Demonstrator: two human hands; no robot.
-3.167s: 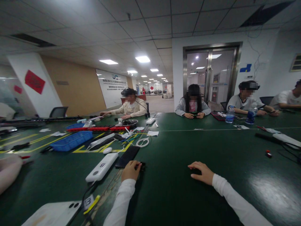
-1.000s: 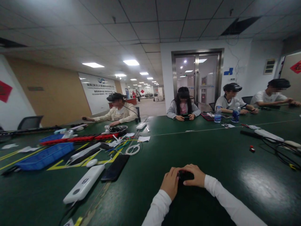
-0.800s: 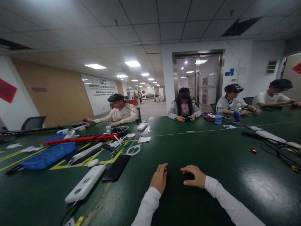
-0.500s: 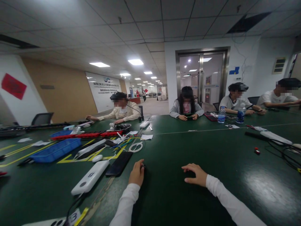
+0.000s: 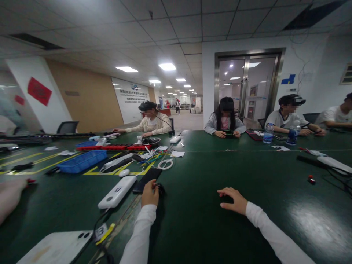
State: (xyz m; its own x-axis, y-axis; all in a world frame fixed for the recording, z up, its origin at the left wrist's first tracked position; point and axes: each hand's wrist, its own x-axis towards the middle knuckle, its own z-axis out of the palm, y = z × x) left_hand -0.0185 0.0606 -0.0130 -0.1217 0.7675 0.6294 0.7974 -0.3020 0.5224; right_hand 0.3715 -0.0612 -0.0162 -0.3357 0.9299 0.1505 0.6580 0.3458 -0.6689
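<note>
My left hand (image 5: 150, 193) is over the green table (image 5: 192, 220), its fingers closed on a small black object (image 5: 160, 188) whose shape is blurred. It is beside the near end of a black phone (image 5: 145, 180). To the right, my right hand (image 5: 233, 200) hovers low over the table with thumb and fingers apart and nothing between them. A white power bank (image 5: 117, 192) marked with a number lies left of my left hand, with a dark cable at its near end.
A blue tray (image 5: 82, 161), a white cable coil (image 5: 165, 164) and tangled wires lie at the left. A pale phone (image 5: 55, 249) is at the near left. Another person's hand (image 5: 11, 196) reaches in at the left edge. Several people sit across the table, near bottles (image 5: 267, 134).
My left hand has moved left and up toward the black phone, bringing the small black object along. The view has shifted left, and another person's hand has appeared at the left edge.
</note>
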